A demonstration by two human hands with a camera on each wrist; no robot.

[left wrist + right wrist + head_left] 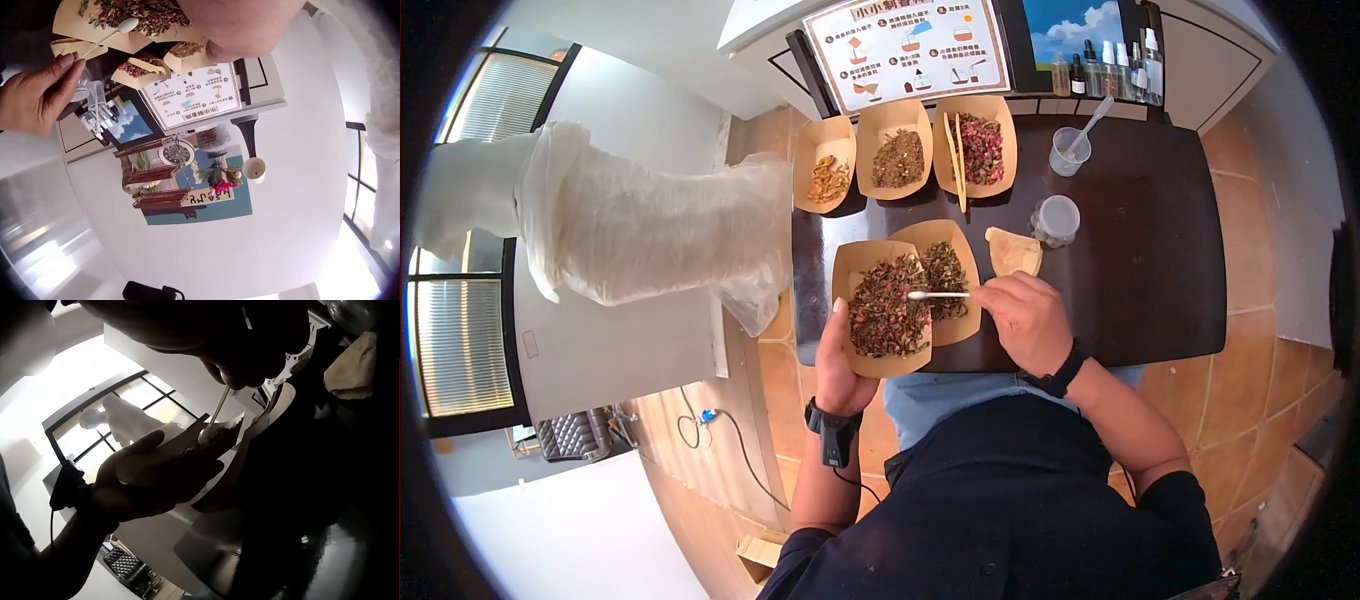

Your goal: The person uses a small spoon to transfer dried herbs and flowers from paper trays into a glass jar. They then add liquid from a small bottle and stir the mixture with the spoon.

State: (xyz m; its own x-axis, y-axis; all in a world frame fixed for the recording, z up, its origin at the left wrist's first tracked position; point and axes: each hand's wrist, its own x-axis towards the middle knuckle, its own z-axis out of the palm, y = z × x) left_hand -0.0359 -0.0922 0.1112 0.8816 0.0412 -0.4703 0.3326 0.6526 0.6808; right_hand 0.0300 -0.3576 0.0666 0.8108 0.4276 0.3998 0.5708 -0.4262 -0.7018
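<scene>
My left hand (840, 370) grips the near left side of a kraft paper tray (855, 262) heaped with a mix of dried petals and herbs (885, 310). This tray overlaps a second paper tray (966, 325) of similar dried mix on its right. Between thumb and fingers, my right hand (1030, 318) pinches the handle of a small white spoon (940, 295). The spoon's bowl is over the right part of the held tray's mix; in the left wrist view the spoon bowl (128, 25) looks pale and rounded. The right wrist view is dark, with the left hand (156, 478) under the tray.
Along the back of the dark table (1140, 290) stand three paper trays, the right one (997, 113) bearing wooden tongs (956, 165). At right are a cup (1068, 155) with a spoon, a lidded jar (1055, 220) and a tan pouch (1012, 252). Bottles (1108, 75) and an instruction board (905, 50) stand behind.
</scene>
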